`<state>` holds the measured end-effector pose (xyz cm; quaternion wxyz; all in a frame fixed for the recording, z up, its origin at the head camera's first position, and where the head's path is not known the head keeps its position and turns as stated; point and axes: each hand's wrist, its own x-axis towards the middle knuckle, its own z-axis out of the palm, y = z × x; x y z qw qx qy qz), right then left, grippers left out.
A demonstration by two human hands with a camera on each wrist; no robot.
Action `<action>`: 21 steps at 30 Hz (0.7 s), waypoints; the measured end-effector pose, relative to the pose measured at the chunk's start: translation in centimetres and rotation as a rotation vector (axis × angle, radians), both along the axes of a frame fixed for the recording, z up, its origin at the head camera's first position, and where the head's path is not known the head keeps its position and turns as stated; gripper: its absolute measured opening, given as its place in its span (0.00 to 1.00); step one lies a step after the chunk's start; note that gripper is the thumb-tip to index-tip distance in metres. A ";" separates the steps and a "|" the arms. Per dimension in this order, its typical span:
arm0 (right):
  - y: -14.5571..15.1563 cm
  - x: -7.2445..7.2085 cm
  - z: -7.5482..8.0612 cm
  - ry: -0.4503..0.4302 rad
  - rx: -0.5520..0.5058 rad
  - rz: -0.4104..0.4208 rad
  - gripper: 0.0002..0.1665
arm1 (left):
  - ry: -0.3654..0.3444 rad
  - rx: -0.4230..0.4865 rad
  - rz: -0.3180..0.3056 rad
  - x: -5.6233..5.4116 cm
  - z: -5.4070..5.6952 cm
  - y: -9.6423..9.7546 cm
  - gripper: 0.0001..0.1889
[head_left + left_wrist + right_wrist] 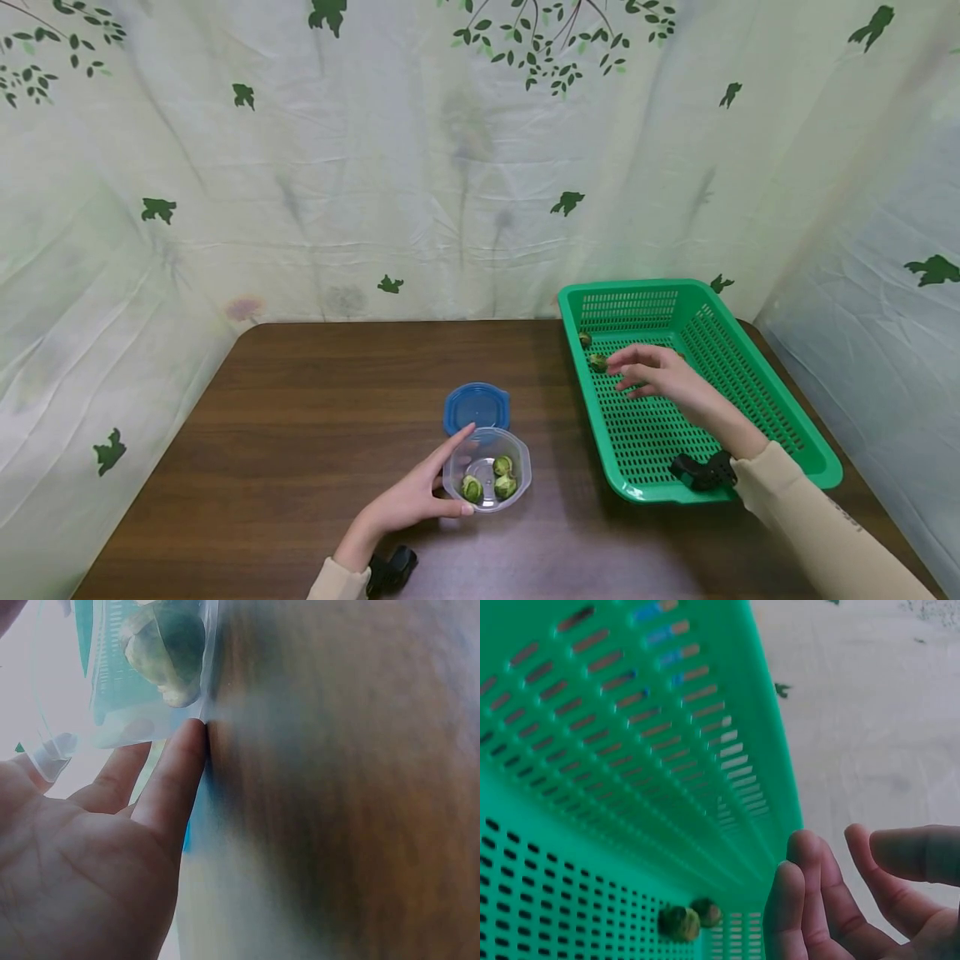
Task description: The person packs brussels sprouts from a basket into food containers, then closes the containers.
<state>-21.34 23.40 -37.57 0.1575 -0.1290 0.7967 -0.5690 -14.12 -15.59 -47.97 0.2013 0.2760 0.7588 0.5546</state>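
A small clear plastic container (487,497) stands on the table with three Brussels sprouts inside, one of them a green sprout (166,652) seen through its wall. My left hand (412,498) holds the container from its left side, thumb at the near rim and index finger along the far side. Over the green plastic basket (757,379) hovers my right hand (663,379), its fingers loosely bent and apart, nothing between them. Close to those fingertips, in the basket's left part, lie a Brussels sprout (680,924) and another sprout (707,911) beside it.
Just behind the container is a blue lid (477,407). The basket takes up the right side of the brown wooden table (315,400), near its back edge. Pale cloth (360,183) with leaf prints hangs behind and at both sides.
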 end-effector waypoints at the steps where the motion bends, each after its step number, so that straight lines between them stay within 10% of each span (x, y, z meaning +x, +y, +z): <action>1: 0.2 -0.1 -0.1 -0.003 0.004 -0.007 0.20 | -0.002 -0.002 0.000 0.0 0.0 0.0 0.50; 21: 3.4 -2.0 -1.0 -0.037 0.144 -0.051 0.25 | 0.001 0.004 0.000 0.0 0.0 0.0 0.51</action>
